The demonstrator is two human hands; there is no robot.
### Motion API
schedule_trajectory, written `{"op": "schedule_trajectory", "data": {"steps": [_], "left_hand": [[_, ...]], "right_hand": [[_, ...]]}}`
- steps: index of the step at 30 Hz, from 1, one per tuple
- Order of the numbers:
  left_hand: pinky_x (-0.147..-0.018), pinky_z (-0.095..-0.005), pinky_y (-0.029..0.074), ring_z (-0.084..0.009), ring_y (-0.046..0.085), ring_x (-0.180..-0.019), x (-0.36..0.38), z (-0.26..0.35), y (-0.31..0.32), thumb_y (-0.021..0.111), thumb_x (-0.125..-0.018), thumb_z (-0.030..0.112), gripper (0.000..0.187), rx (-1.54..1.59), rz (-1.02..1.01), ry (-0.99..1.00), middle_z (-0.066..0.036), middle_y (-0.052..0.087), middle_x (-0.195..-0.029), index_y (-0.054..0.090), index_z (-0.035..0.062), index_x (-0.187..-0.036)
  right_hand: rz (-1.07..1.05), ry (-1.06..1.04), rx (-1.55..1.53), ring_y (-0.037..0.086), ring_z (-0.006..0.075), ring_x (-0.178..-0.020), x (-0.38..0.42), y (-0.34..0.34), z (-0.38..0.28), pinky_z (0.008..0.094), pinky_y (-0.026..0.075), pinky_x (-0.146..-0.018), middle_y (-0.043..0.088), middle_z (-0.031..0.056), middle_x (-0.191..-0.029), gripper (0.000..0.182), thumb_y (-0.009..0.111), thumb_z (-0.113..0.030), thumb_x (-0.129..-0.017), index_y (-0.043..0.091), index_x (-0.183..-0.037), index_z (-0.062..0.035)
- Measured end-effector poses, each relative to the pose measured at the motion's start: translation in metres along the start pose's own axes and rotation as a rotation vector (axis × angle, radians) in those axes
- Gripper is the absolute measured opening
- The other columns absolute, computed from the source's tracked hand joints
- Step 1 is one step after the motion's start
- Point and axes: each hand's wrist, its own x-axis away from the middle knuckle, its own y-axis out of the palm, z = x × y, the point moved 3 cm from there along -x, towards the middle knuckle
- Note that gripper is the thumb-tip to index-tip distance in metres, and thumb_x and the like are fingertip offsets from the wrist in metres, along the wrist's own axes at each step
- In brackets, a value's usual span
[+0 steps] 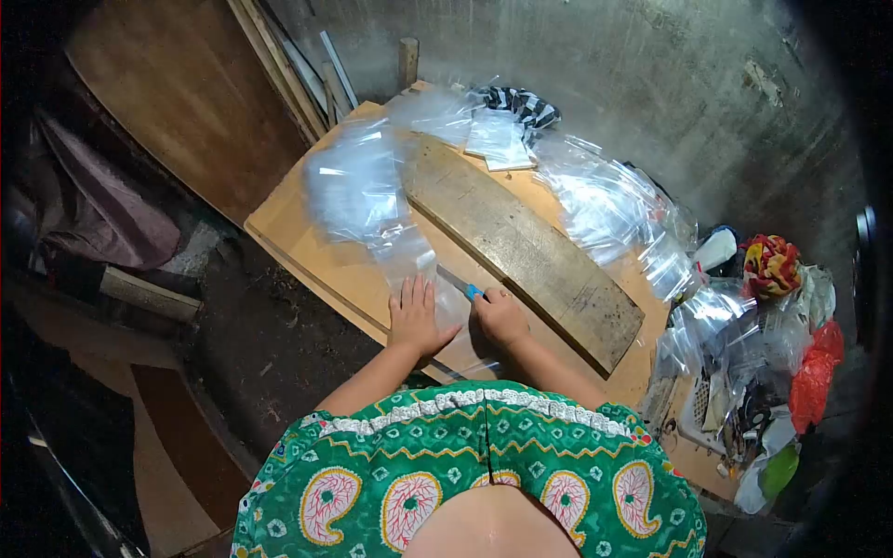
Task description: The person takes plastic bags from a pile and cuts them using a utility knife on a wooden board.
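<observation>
— Where are your hands just now?

— Both low on the table [307, 251], close to my body. My left hand [416, 319] lies flat and open, fingers spread, pressing on a clear plastic sheet [409, 260]. My right hand [500, 317] is closed around a small blue-handled blade [473, 291], just beside the left.

— And which way does the sheet run from you?

— Its long axis goes away from me and a little to the left, from under my left palm up toward a looser heap of clear plastic [353, 181] at the far-left part of the table. The near end is the part I hold down; the far end is blurred, so I can't tell where it stops.

— The blade, how does it sit against that?

— It lies at the sheet's right edge, between my two hands, its thin metal part pointing up and left along the strip. So my right hand is nearer the edge, my left nearer the sheet's middle.

— Anything close by on the right?

— A long wooden plank [526, 251] lies slantwise just beside my right hand, roughly parallel to the sheet. Beyond it, more clear plastic bags [605, 205] are piled, well apart from my hands.
</observation>
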Motion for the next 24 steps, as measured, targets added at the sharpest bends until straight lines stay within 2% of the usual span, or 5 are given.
{"op": "schedule_trajectory", "data": {"steps": [13,14,17,19,24], "left_hand": [[-0.104,-0.0502,0.018,-0.0349,0.014,-0.134,0.047,0.022,0.002,0.052,-0.076,0.055,0.084,0.047,-0.154,0.135,-0.018,0.016,-0.146,0.025,0.0037,-0.138],[-0.098,-0.0464,0.029,-0.0348,0.033,-0.125,0.057,0.023,-0.004,0.057,-0.076,0.039,0.059,0.052,0.090,0.225,-0.017,0.038,-0.134,0.046,0.0054,-0.124],[-0.082,-0.0431,0.041,-0.0325,0.053,-0.099,0.054,-0.007,0.007,0.059,-0.072,0.021,0.029,0.291,0.029,0.432,-0.015,0.057,-0.104,0.058,0.0059,-0.097],[-0.067,-0.0416,0.044,-0.0317,0.056,-0.075,0.042,-0.029,-0.013,0.056,-0.068,0.010,0.012,0.376,0.236,0.370,-0.013,0.056,-0.077,0.056,0.0048,-0.079],[-0.063,-0.0410,0.043,-0.0334,0.055,-0.071,-0.054,-0.118,-0.117,0.051,-0.069,0.001,0.015,0.317,0.626,0.172,-0.015,0.056,-0.071,0.059,0.0044,-0.081]], "right_hand": [[-0.091,0.061,-0.040,0.056,0.0307,-0.083,-0.051,-0.004,0.003,0.0379,0.052,-0.066,0.054,0.0133,-0.087,0.015,0.052,-0.012,-0.078,0.058,-0.088,-0.0037],[-0.086,0.057,-0.037,0.056,0.0308,-0.082,-0.053,-0.005,0.004,0.0379,0.052,-0.065,0.054,0.0134,-0.086,0.016,0.052,-0.012,-0.077,0.058,-0.089,-0.0035],[0.061,-0.015,0.010,0.056,0.0299,-0.081,-0.054,-0.023,0.007,0.0385,0.052,-0.063,0.053,0.0132,-0.086,0.015,0.053,-0.012,-0.076,0.057,-0.088,-0.0035],[0.162,-0.011,0.035,0.056,0.0288,-0.077,-0.054,-0.024,0.027,0.0383,0.051,-0.059,0.053,0.0116,-0.082,0.014,0.054,-0.011,-0.075,0.057,-0.087,-0.0054],[0.318,0.057,0.086,0.055,0.0274,-0.072,-0.041,-0.034,0.087,0.0383,0.047,-0.061,0.052,0.0067,-0.077,0.011,0.057,-0.013,-0.073,0.059,-0.084,-0.0122]]}}
